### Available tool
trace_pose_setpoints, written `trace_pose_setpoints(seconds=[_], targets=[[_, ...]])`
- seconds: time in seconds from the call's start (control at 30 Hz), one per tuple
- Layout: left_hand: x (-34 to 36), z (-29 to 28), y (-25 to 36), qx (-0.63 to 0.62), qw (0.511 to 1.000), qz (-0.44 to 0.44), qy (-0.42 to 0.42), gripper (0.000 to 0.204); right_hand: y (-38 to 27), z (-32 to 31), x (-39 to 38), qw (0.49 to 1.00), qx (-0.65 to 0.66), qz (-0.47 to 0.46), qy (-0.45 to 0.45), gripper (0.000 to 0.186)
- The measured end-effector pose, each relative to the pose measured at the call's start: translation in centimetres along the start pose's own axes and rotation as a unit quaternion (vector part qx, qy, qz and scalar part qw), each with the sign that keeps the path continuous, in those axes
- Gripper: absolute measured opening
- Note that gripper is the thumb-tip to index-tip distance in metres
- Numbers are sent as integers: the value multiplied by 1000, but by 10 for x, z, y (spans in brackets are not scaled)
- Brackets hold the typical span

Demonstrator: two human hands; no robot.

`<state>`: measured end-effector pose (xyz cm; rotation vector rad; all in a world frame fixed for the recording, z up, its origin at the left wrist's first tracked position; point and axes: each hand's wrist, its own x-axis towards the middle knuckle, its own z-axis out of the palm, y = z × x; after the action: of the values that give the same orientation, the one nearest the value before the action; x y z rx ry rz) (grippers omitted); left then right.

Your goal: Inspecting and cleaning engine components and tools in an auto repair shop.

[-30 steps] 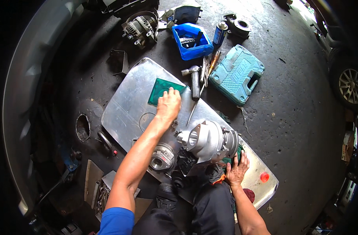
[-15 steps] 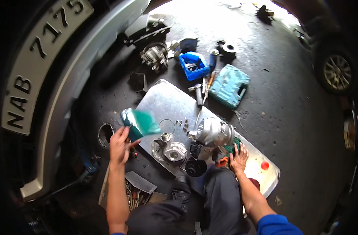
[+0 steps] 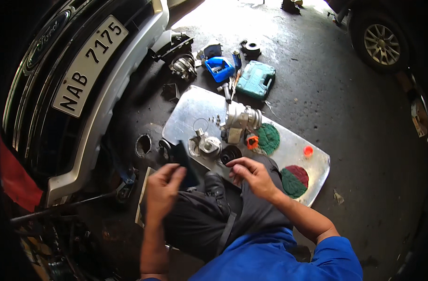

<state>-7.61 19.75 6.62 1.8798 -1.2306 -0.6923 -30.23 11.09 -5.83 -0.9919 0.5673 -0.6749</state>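
Head view | left hand [image 3: 164,190] pinches dark sheet [image 3: 187,167] | right hand [image 3: 254,178] loosely curled, hold unclear | work seemingly partway: silver housing [image 3: 242,115], smaller casting [image 3: 208,144] lie apart

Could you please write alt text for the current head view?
A person's left hand holds a blurred dark sheet, with the right hand raised nearby. Beyond, silver machine parts and round cloths rest on a metal panel.
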Motion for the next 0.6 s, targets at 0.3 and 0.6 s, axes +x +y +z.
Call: trace_pose_setpoints(seconds=[0.3, 0.6], targets=[[-103, 105, -32, -102, 986, -106, -78, 21, 5, 26, -93, 981, -190, 10, 22, 29], [-142, 99, -62, -236, 937, -219, -137, 23, 18, 33, -101, 976, -193, 100, -6, 22]])
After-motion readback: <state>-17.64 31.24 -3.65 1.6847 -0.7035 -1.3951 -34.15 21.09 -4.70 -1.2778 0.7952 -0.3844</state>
